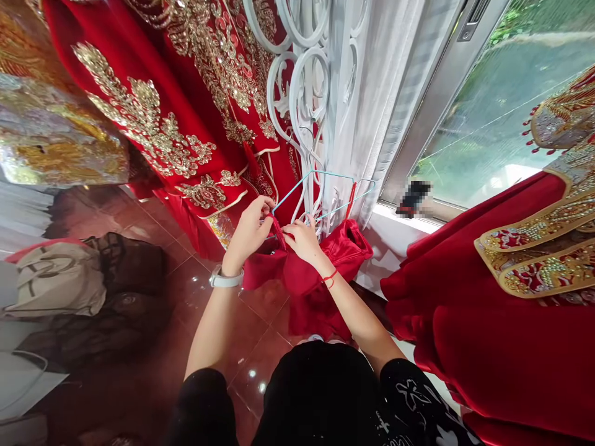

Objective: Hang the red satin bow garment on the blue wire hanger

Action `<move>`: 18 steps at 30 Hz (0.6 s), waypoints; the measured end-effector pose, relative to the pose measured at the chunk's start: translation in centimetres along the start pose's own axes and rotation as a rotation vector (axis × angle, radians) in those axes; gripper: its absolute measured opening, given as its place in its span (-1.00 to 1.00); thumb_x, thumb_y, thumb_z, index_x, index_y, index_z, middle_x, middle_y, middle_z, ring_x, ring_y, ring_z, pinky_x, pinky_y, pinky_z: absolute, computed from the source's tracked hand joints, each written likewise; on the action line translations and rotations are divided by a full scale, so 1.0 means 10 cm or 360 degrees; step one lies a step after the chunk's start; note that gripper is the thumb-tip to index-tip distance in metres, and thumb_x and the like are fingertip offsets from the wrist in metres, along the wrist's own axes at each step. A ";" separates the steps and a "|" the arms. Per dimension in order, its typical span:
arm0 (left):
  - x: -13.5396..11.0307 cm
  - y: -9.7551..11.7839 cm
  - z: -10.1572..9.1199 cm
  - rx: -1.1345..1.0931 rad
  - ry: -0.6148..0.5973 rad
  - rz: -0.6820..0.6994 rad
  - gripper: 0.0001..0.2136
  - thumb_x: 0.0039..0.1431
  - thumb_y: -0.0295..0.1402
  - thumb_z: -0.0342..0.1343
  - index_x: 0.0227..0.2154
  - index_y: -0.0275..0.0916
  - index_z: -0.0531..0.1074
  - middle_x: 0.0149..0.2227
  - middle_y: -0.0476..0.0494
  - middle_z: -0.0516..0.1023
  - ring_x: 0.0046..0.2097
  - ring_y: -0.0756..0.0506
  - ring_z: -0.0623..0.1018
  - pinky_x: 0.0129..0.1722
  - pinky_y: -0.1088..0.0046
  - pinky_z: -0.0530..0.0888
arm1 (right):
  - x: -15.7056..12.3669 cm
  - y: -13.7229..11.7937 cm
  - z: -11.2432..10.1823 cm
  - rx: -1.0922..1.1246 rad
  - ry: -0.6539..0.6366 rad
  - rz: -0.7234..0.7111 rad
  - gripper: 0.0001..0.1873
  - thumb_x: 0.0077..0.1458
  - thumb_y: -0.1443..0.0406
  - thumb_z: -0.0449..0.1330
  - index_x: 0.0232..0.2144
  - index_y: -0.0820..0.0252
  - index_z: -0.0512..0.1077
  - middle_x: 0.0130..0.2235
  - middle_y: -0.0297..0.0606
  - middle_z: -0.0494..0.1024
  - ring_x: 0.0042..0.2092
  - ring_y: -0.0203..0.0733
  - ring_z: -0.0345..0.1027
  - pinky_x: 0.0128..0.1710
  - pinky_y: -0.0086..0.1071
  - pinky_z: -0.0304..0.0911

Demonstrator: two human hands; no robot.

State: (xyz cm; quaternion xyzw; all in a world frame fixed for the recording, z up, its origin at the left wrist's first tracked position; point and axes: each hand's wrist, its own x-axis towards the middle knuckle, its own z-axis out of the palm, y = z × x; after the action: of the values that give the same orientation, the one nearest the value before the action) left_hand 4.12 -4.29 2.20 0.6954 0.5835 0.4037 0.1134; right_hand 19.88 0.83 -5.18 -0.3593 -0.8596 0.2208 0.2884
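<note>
My left hand (250,230) and my right hand (303,240) meet over a plain red satin garment (320,272) that hangs from a light blue wire hanger (325,186). Both hands pinch a thin red strap or loop of that garment near the hanger's left arm, fingers closed on the fabric. The hanger's hook is caught on a white ornate metal stand (302,93). A white band sits on my left wrist and a red cord on my right wrist.
Red gowns with gold embroidery (186,111) hang at the upper left, another red embroidered gown (511,297) at the right. White curtain (372,93) and a window lie behind. Bags (60,285) sit on the red tiled floor (153,371) at left.
</note>
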 end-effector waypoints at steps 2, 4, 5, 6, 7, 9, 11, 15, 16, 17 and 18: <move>0.00 0.05 -0.01 0.0152 0.0090 -0.0065 -0.78 0.14 -0.44 0.00 -0.18 -0.18 0.46 -0.22 -0.10 0.55 -0.22 -0.08 0.53 -0.09 0.32 0.50 | 0.02 -0.01 0.04 0.0036 0.0019 0.0008 -0.72 0.37 0.31 0.10 -0.10 0.08 0.63 -0.12 -0.20 0.70 0.00 -0.04 0.43 0.41 0.11 -0.28; -0.02 0.08 -0.01 0.0187 0.0187 -0.0204 -0.81 0.15 -0.40 0.05 -0.22 -0.18 0.53 -0.25 -0.09 0.62 -0.27 -0.08 0.56 -0.10 0.32 0.52 | 0.03 0.00 0.08 0.0148 0.0040 -0.0010 -0.74 0.36 0.28 0.12 -0.11 0.07 0.63 -0.12 -0.21 0.70 0.02 -0.04 0.43 0.41 0.12 -0.24; -0.04 0.08 0.00 0.0151 0.0208 -0.0259 -0.81 0.15 -0.39 0.06 -0.23 -0.19 0.55 -0.26 -0.09 0.65 -0.29 -0.09 0.58 -0.11 0.33 0.54 | 0.03 0.02 0.09 0.0256 0.0059 -0.0043 -0.75 0.34 0.28 0.13 -0.11 0.06 0.63 -0.12 -0.22 0.70 0.04 -0.04 0.44 0.41 0.11 -0.20; -0.06 0.08 0.01 0.0100 0.0209 -0.0284 -0.79 0.17 -0.38 0.06 -0.22 -0.20 0.57 -0.25 -0.10 0.67 -0.28 -0.09 0.60 -0.11 0.34 0.55 | 0.01 0.07 0.09 0.0402 0.0104 -0.0087 -0.76 0.32 0.27 0.14 -0.11 0.06 0.62 -0.09 -0.23 0.69 0.05 -0.06 0.45 0.40 0.09 -0.13; -0.08 0.08 0.02 0.0053 0.0196 -0.0280 -0.77 0.18 -0.38 0.04 -0.19 -0.21 0.58 -0.23 -0.12 0.69 -0.24 -0.10 0.63 -0.09 0.34 0.55 | -0.02 0.15 0.07 0.0574 0.0195 -0.0119 -0.76 0.29 0.26 0.15 -0.10 0.06 0.61 -0.06 -0.23 0.68 0.06 -0.08 0.46 0.38 0.04 -0.03; -0.11 0.08 0.06 0.0007 0.0152 -0.0227 -0.71 0.20 -0.40 0.00 -0.13 -0.23 0.59 -0.16 -0.15 0.71 -0.16 -0.12 0.66 -0.03 0.35 0.54 | -0.14 0.42 -0.03 0.0882 0.0564 -0.0053 -0.74 0.24 0.26 0.14 -0.09 0.09 0.58 -0.01 -0.21 0.66 0.07 -0.10 0.48 0.29 -0.09 0.19; -0.13 0.07 0.12 0.0009 0.0163 -0.0187 -0.69 0.19 -0.42 -0.01 -0.11 -0.23 0.58 -0.11 -0.15 0.71 -0.10 -0.13 0.66 0.01 0.33 0.53 | -0.33 0.85 -0.20 0.0950 0.1100 0.0296 -0.70 0.17 0.29 0.13 -0.07 0.14 0.52 -0.02 -0.16 0.63 0.07 -0.11 0.47 0.18 -0.17 0.32; -0.10 -0.01 0.23 0.0058 0.0242 -0.0139 -0.77 0.21 -0.36 0.07 -0.14 -0.21 0.56 -0.13 -0.15 0.70 -0.11 -0.16 0.66 0.00 0.30 0.51 | -0.80 1.79 -0.49 0.0368 0.1168 0.1422 -0.52 -0.05 0.36 0.25 -0.01 0.24 0.40 -0.10 -0.09 0.59 0.00 -0.05 0.47 0.08 -0.15 0.38; -0.08 -0.04 0.25 0.0077 0.0253 -0.0135 -0.79 0.24 -0.33 0.08 -0.14 -0.20 0.56 -0.15 -0.14 0.70 -0.13 -0.16 0.65 -0.03 0.31 0.50 | -0.89 1.96 -0.51 0.0369 0.1040 0.1481 -0.54 -0.13 0.39 0.30 -0.09 0.25 0.42 -0.23 -0.14 0.59 -0.11 -0.04 0.50 -0.02 -0.15 0.42; -0.07 -0.08 0.27 0.0098 0.0262 -0.0132 -0.79 0.27 -0.30 0.07 -0.14 -0.20 0.55 -0.16 -0.14 0.69 -0.15 -0.16 0.64 -0.05 0.31 0.49 | -0.97 2.09 -0.51 0.0383 0.0905 0.1502 -0.60 -0.18 0.41 0.33 -0.19 0.24 0.44 -0.36 -0.23 0.56 -0.24 -0.08 0.49 -0.13 -0.18 0.44; -0.05 -0.12 0.29 0.0121 0.0275 -0.0129 -0.79 0.30 -0.28 0.06 -0.14 -0.19 0.55 -0.17 -0.15 0.68 -0.15 -0.16 0.63 -0.06 0.31 0.48 | -1.04 2.18 -0.50 0.0431 0.0788 0.1461 -0.68 -0.22 0.43 0.34 -0.30 0.21 0.44 -0.48 -0.33 0.50 -0.37 -0.14 0.45 -0.24 -0.24 0.43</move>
State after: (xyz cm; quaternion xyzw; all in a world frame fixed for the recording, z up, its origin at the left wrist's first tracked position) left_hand 5.24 -3.52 -0.63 0.6376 0.6337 0.4348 0.0524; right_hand 39.83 8.04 -17.80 -0.6991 -0.4842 0.3419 0.4000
